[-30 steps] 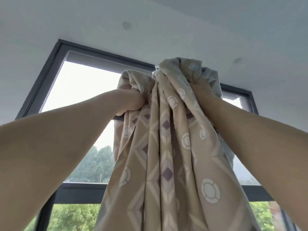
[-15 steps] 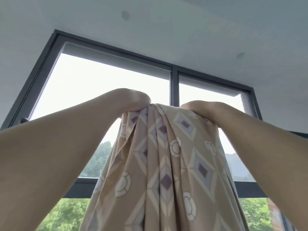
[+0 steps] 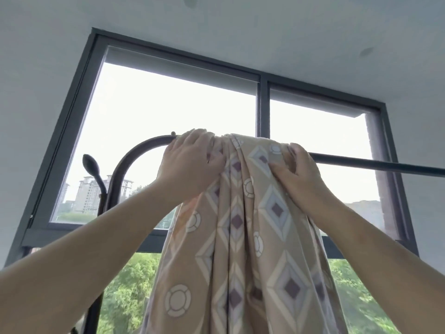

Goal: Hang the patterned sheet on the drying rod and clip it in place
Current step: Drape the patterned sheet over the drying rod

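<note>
A beige patterned sheet with diamonds and rings hangs bunched over a dark drying rod that runs across the window. My left hand grips the gathered folds at the sheet's left side, right where the rod curves down. My right hand pinches the folds at the sheet's right side, just under the rod. The part of the rod beneath the sheet is hidden. No clip shows.
The rod bends into a dark upright stand on the left, with a rounded hook knob beside it. Behind stands a large dark-framed window with trees and buildings outside. White ceiling lies above.
The bunched sheet came down from above my hands and now lies over the rod. The view has pulled back, so the rod and stand show. Both hands still hold the cloth.
</note>
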`<state>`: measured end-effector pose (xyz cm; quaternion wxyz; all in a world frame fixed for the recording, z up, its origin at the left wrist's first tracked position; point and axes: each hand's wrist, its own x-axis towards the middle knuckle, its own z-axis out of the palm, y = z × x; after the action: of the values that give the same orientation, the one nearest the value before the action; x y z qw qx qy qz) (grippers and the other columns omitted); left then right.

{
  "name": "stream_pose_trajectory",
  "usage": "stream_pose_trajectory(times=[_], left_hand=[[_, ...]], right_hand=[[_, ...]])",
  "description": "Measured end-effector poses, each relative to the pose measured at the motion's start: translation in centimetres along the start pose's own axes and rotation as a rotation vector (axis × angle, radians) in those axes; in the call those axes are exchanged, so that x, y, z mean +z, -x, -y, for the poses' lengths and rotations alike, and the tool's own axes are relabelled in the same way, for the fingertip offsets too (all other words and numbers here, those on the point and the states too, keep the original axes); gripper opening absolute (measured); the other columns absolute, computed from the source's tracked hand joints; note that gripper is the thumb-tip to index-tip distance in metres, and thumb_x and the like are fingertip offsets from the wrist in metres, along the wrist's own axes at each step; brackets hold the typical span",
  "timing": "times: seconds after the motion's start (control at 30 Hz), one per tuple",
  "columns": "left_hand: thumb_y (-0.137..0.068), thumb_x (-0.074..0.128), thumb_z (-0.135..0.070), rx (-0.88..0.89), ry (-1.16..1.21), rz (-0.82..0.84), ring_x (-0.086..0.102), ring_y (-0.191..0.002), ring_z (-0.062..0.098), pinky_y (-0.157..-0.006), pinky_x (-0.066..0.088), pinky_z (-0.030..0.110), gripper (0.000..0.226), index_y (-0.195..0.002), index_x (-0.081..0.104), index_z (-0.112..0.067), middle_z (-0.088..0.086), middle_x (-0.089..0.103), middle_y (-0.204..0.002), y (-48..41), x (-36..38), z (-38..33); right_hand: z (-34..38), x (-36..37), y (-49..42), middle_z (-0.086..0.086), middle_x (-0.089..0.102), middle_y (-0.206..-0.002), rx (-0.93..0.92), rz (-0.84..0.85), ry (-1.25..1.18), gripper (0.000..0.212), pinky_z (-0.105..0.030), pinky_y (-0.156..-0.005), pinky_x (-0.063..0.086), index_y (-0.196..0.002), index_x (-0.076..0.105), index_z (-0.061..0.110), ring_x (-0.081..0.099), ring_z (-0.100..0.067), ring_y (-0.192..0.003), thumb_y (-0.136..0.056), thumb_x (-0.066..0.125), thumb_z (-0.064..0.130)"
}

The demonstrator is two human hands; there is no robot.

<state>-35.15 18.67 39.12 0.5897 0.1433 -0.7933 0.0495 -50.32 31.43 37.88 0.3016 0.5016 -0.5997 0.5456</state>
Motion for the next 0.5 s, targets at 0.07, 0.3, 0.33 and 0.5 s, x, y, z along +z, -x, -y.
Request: stream_pose_trajectory(times=[0.07,0.3,0.33,0.5], left_hand=[[-0.090,0.054,-0.031,-0.052,0.287,-0.002,0.031,-0.128,0.009,-0.097,0.024,0.019,0.050,-0.136,0.038,-0.019,-0.013,0.036,-0.132,2.5,0.1,-0.5],[-0.076,0.073,-0.031,-0.513,0.775,0.287,0.060,-0.088,0.017,-0.060,0.051,0.022,0.041,-0.093,0.036,-0.029,0.003,0.051,-0.113,6.9,0.0,-0.6],[-0.075,0.074,-0.032,-0.525,0.732,0.306,0.060,-0.087,0.017,-0.061,0.053,0.024,0.043,-0.096,0.038,-0.025,0.004,0.052,-0.110,7.0,-0.1,-0.3],[-0.056,0.086,-0.039,-0.581,0.668,0.503,0.065,-0.096,0.027,-0.081,0.057,0.041,0.089,-0.125,0.039,-0.010,0.011,0.062,-0.110,6.2,-1.7,0.8]], right_hand=[[-0.2,0.2,2.2,0.008,0.046,-0.129,0.067,0.008,-0.251,0.059,-0.036,-0.095,0.045,-0.133,0.033,0.032,0.050,-0.013,-0.116,-0.083,0.064,0.038],[-2.1,-0.7,6.6,0.006,0.071,-0.086,0.407,0.177,-0.369,0.033,-0.017,-0.053,0.051,-0.099,0.059,0.018,0.068,-0.008,-0.070,-0.076,0.071,0.037],[-2.2,-0.9,7.0,0.005,0.073,-0.080,0.432,0.234,-0.408,0.029,-0.016,-0.052,0.052,-0.095,0.062,0.017,0.070,-0.009,-0.066,-0.074,0.072,0.034],[-1.9,-2.6,8.2,-0.008,0.074,-0.095,0.428,0.498,-0.536,0.037,-0.028,-0.071,0.058,-0.106,0.065,0.006,0.072,-0.023,-0.086,-0.070,0.072,0.014]])
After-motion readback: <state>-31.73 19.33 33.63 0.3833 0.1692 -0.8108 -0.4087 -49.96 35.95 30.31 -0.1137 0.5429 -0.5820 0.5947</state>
